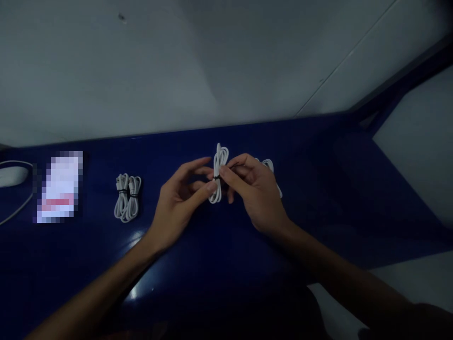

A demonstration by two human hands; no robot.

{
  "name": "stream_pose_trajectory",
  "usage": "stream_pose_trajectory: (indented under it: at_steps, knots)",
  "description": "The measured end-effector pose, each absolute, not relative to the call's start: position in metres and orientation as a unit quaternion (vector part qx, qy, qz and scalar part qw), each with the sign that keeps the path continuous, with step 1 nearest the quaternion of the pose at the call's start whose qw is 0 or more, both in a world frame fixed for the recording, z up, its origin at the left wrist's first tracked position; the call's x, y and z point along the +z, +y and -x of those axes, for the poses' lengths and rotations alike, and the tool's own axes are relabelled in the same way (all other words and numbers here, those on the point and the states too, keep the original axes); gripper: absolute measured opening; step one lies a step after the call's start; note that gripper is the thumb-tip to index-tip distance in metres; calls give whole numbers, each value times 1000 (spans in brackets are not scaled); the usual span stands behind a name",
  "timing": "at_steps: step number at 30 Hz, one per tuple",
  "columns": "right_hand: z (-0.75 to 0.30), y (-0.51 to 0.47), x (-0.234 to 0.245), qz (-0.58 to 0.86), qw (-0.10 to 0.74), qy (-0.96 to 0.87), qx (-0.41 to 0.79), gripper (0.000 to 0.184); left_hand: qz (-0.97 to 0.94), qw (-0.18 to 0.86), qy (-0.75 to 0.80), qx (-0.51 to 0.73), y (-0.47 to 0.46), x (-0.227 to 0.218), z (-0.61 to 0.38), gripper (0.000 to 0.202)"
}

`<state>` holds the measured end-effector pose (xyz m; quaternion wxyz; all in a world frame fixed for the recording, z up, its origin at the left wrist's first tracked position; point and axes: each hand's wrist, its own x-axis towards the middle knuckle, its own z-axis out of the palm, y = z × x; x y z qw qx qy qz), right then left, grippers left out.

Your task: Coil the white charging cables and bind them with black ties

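Over the blue counter (212,264), toward its back edge, a person's half-curled left hand (182,191) holds a coiled white cable (221,158) between thumb and fingers; the nearly closed right hand (260,196) pinches its black tie (217,177). Two bundled cables (127,198) lie farther left.

at least four white cable bundles (220,159), one white mouse (13,176), one pixelated object (62,184)
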<state>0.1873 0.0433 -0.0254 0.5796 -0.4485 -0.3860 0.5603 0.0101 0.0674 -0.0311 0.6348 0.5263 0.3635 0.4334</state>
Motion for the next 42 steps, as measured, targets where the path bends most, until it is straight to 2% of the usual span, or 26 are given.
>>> stream_pose_trajectory:
  at_steps: [7, 16, 19, 21, 24, 28, 35, 42]
  knots:
    - [-192, 42, -26, 466, 575, -487, 463, 23, -499, 670, 356, 420, 73, -32, -6, 26]
    - [-193, 40, -28, 511, 537, -556, 375, 11, -425, 686, 399, 434, 74, -32, -8, 26]
    - [-193, 39, -25, 527, 520, -583, 334, 13, -409, 671, 421, 453, 73, -32, -9, 25]
    - [-194, 40, -24, 534, 507, -580, 347, 12, -396, 668, 433, 457, 72, -32, -9, 25]
    - [-196, 43, -24, 527, 481, -548, 437, 13, -373, 679, 435, 458, 71, -30, -9, 25]
    - [-202, 48, -26, 497, 464, -519, 518, 22, -363, 688, 418, 469, 72, -26, -9, 21]
    - [-208, 55, -24, 478, 469, -508, 542, 19, -394, 713, 380, 438, 72, -23, -4, 17]
    - [-204, 52, -18, 465, 503, -524, 506, 20, -415, 705, 370, 440, 75, -22, 0, 15]
